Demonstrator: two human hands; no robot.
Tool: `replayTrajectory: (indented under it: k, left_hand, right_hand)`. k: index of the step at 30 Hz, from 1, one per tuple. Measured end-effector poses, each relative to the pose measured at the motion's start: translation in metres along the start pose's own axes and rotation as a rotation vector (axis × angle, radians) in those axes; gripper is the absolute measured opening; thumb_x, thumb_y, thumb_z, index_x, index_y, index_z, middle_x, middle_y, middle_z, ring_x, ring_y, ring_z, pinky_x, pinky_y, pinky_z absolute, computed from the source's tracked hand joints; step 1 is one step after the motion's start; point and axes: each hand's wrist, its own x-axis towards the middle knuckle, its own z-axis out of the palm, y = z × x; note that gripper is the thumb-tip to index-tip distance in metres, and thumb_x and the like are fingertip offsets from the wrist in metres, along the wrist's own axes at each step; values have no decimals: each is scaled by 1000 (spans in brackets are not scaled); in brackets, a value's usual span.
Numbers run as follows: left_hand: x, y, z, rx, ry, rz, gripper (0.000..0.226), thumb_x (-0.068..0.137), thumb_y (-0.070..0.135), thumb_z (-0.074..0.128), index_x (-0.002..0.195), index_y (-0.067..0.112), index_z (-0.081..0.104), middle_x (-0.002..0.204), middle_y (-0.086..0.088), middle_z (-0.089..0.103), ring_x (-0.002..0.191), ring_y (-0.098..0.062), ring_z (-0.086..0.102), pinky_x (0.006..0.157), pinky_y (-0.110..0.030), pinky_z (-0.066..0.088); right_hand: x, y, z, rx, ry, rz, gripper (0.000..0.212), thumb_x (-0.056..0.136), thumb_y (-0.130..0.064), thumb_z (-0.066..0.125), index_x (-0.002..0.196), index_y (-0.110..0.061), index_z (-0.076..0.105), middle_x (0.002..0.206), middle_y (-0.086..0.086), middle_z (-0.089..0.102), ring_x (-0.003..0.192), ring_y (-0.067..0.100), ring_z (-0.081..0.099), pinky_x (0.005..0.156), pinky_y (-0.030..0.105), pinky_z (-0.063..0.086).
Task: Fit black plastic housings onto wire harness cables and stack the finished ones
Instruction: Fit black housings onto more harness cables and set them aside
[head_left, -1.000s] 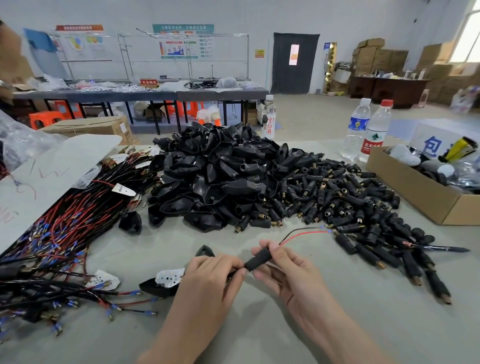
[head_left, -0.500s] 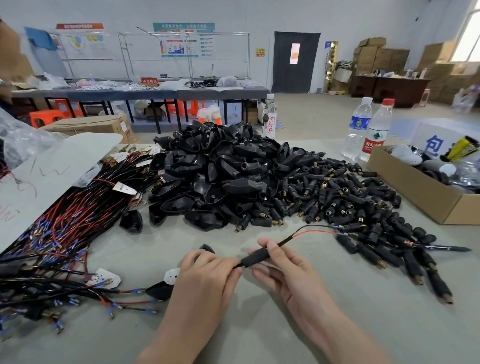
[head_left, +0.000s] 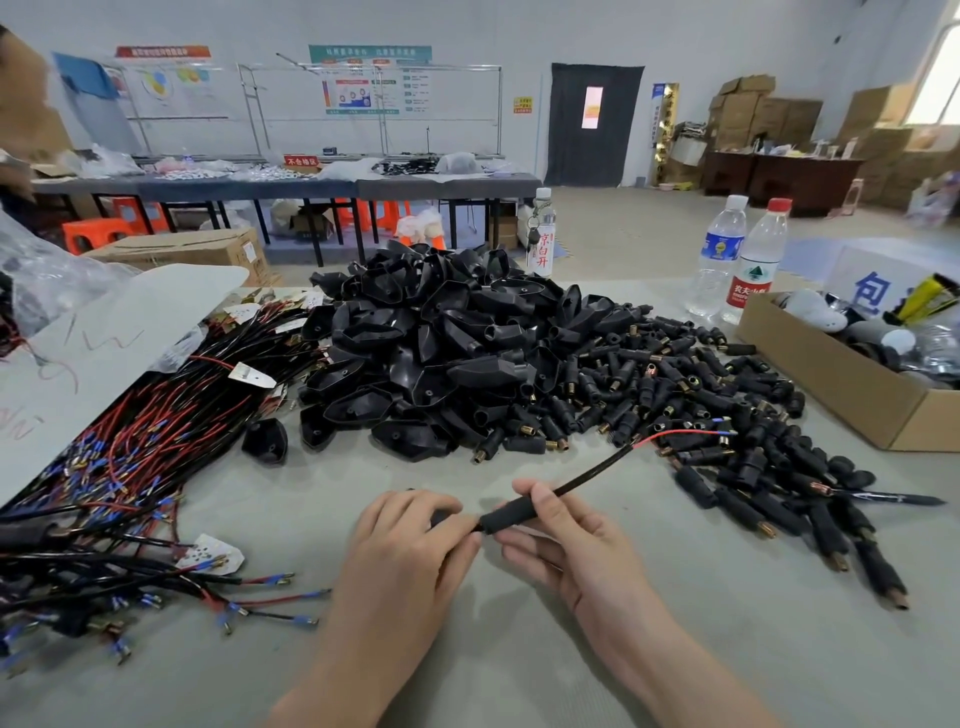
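Left grip: your left grip sits knuckles up, low over the desk, fingers curled shut on the near end of the cable. Something dark shows under the fingertips; can't tell what it is.
Right grip: your right grip is palm up and pinches the black sleeve between thumb and fingers.
Sleeve: it is on the cable, between your two grips and tilted up to the right. Its left end is right at your left fingertips.
Cable: it exits the sleeve's far end and rises right, off the desk. It then splits, and the red wire ends in a blue terminal over the plugs.
Housings: the big pile of housings is at desk centre, beyond your grips. One loose housing lies just left of the pile.
Plugs: the spread of small black plugs with brass ends touches the housing pile on its right and trails toward the near right edge.
Wire bundle: the wire bundle of black and red leads with blue terminals lies on the left, partly under a white sheet.
Box: the open cardboard box is far right, beside the plugs.
Bottles: two water bottles stand upright behind the box corner.
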Motion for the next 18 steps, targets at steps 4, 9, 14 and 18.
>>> replayTrajectory:
  k: [4, 9, 14, 18]
  left_hand:
    - [1, 1, -6, -102, -85, -78, 40, 90, 50, 50, 117, 26, 67, 106, 15, 63, 99, -11, 60, 88, -31, 47]
    - [-2, 0, -9, -165, -149, -150, 49, 86, 45, 66, 130, 29, 54, 114, 23, 55, 106, -3, 52, 89, -21, 39]
    - [0, 5, -13, -192, -109, -187, 42, 87, 38, 70, 126, 31, 56, 106, 21, 61, 98, -4, 57, 81, -20, 42]
    - [0, 6, -16, -193, -134, -157, 42, 89, 38, 67, 130, 32, 56, 111, 23, 59, 102, -1, 56, 83, -23, 49]
  right_hand:
    - [4, -4, -5, -1, 44, -53, 37, 85, -35, 65, 112, -10, 72, 105, 18, 75, 92, 25, 75, 72, 23, 59]
    - [7, -6, -10, 13, 98, -114, 36, 84, -37, 64, 108, -11, 73, 103, 16, 76, 90, 26, 75, 70, 23, 58]
    - [7, -9, -15, -15, 137, -129, 36, 88, -42, 59, 99, -13, 78, 103, 13, 77, 90, 26, 75, 68, 26, 60]
    - [7, -11, -18, -111, 199, -182, 28, 84, -41, 63, 95, -22, 81, 95, 4, 77, 81, 12, 70, 69, 26, 59]
